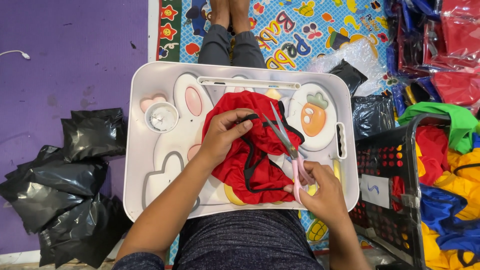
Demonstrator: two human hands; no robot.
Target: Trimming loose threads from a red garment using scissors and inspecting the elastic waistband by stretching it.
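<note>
A red garment with black trim (260,165) lies bunched on a white lap tray (150,90) with a rabbit and carrot design. My left hand (222,135) pinches a black strap of the garment near its top. My right hand (322,187) grips pink-handled scissors (287,142). Their blades are apart and point up and left over the red fabric, close to my left fingertips.
Black plastic bags (65,180) are piled on the purple mat at left. A black mesh basket (387,165) at right holds red, yellow, blue and green cloth. More packed garments (440,45) lie at top right. A small round cup recess (161,117) sits in the tray.
</note>
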